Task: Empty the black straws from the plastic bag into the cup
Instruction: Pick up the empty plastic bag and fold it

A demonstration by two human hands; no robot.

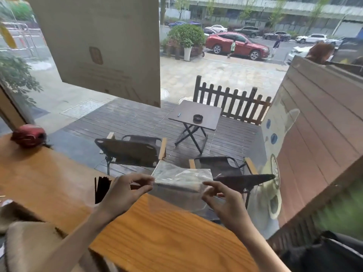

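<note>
Two hands are in view: the left hand (121, 190) and the right hand (225, 201). Between them is one clear plastic bag (182, 183). One bundle of black straws (102, 190) stands at the left behind the left hand; the single straws are too close together to count. There is one wooden tabletop (157, 232) near, with one red helmet (29, 135) at its far left. Beyond the glass stand two folding chairs (133, 150) and one small dark table (196, 114), which bears one round black dish (197, 118). One red car (237, 45) is parked far off.
</note>
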